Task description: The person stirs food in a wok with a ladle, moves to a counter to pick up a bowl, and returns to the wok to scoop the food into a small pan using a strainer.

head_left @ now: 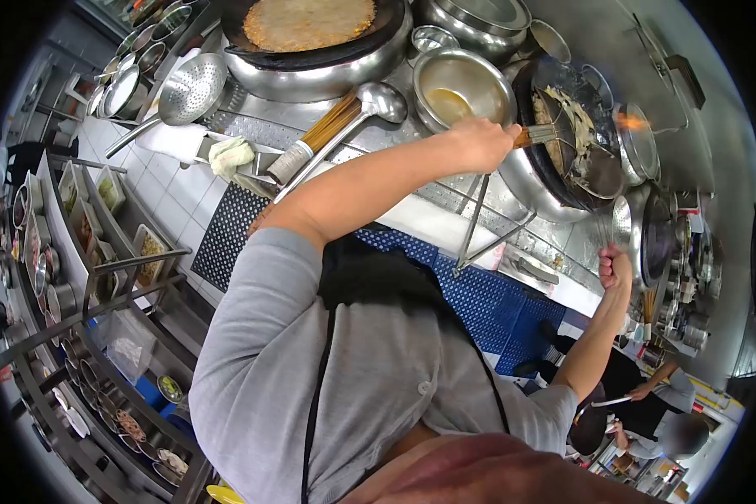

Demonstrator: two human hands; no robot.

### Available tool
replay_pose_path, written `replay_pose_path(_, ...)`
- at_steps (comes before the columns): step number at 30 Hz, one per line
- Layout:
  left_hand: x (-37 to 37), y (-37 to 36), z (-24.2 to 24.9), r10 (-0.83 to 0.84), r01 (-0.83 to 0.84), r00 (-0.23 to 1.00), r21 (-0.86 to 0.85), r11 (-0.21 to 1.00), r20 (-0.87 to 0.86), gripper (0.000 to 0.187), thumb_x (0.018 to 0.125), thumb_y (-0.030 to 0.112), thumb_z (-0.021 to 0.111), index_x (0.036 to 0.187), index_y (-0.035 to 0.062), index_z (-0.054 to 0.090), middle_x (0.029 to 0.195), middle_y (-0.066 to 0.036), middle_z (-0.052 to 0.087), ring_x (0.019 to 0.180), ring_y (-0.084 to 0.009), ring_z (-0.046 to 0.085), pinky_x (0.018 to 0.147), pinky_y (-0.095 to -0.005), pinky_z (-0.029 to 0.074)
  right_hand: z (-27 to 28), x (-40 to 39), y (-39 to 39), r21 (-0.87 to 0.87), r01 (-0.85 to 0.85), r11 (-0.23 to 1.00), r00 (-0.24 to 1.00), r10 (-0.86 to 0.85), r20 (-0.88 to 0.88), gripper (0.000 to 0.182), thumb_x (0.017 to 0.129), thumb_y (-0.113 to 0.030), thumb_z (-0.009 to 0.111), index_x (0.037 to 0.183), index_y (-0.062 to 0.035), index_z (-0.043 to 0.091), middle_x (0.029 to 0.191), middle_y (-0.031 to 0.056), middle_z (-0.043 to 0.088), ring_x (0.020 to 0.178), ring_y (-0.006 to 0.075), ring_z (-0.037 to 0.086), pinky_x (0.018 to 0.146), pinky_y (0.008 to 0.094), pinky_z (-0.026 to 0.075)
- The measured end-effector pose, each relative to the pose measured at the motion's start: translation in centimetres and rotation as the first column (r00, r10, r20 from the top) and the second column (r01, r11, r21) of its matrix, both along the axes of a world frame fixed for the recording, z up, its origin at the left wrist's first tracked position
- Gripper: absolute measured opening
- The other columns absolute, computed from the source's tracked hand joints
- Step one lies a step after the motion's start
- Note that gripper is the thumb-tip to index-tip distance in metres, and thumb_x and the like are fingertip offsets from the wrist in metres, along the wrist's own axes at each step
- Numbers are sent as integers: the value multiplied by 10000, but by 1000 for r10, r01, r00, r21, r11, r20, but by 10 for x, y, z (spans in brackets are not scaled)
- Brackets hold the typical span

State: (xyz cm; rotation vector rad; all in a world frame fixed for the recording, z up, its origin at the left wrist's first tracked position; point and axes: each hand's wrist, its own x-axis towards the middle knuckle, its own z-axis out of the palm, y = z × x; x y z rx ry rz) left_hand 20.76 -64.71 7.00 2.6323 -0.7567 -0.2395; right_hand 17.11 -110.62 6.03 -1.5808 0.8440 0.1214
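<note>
My left hand (484,144) is closed around the wooden handle of a wire strainer (544,134), reaching across a metal bowl's near side to the wok. The strainer lies over the dark wok (525,92), among pale and brown slices of food (575,113). My right hand (615,267), in a fist, grips the thin handle of a ladle (603,174), whose bowl sits at the wok's lower right edge. Beside my left wrist stands the metal bowl (496,80) with some yellowish liquid in it.
Another wok (239,42) full of orange-brown, frothy liquid stands at upper left. Near it lie a perforated skimmer (195,88), a second ladle (384,102) and a bamboo brush (323,126). A flame (632,122) shows beyond the wok. Another person (647,399) works at lower right.
</note>
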Motion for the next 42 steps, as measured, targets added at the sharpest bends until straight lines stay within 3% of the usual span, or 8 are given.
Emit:
replay_pose_path(5,-5,-8,-4,52,-58,994,-62,996,-96,599,935,198,491,1482,71,284,1049,-201,667,980,-355,646,846,-463,518,-50,54,-33,280,-61,958,997,47,58,207,982,-169,466,1178,-107,483,696,-22,508,412,25,362,269,167,244)
replay_pose_path(8,-11,-13,-4,72,-83,989,-78,994,-132,594,937,201,488,1481,80,281,1050,-211,663,999,-364,638,854,-470,511,-32,49,-4,228,-134,964,978,92,185,302,950,-135,513,1249,-93,510,662,-18,496,404,45,351,291,170,241)
replay_pose_path(13,-15,-22,-13,70,-77,990,-56,995,-119,608,931,209,493,1473,63,259,1018,-272,649,998,-408,630,857,-494,505,-22,37,16,-167,-64,984,935,117,335,391,927,-103,540,1317,-80,551,706,5,572,457,40,451,351,167,310)
replay_pose_path(19,-16,-24,-20,33,-33,999,-16,999,-8,647,914,233,510,1482,54,259,1000,-305,645,981,-441,628,903,-513,482,35,9,84,-718,-142,682,919,360,161,432,862,-114,554,1287,-44,588,681,65,634,511,112,554,476,305,440)
replay_pose_path(26,-12,-24,-24,40,-40,999,3,999,6,646,918,254,526,1488,78,277,1004,-325,635,983,-469,613,943,-509,452,67,-20,100,-782,-102,615,965,252,73,471,835,-74,502,1293,-127,598,779,118,685,564,168,626,555,339,494)
replay_pose_path(33,0,-16,-8,8,-15,999,134,991,49,637,915,271,525,1479,85,296,1054,-289,643,995,-434,628,909,-505,483,40,-4,44,-986,-107,129,971,227,-76,300,806,-88,479,1025,-6,667,692,120,658,480,191,572,462,351,444)
replay_pose_path(36,7,-9,4,23,-32,998,137,990,63,626,915,276,529,1479,115,311,1070,-286,640,1016,-433,620,918,-497,479,55,-3,52,-582,-45,812,999,18,-52,190,831,-102,468,793,-3,626,641,80,600,445,126,498,351,293,354)
replay_pose_path(42,20,-3,2,7,-12,997,69,998,73,628,892,261,541,1476,153,337,1031,-307,636,994,-474,602,926,-511,449,33,-4,2,152,-72,986,988,92,-127,82,882,-10,413,891,-48,484,657,49,532,438,36,386,304,156,225)
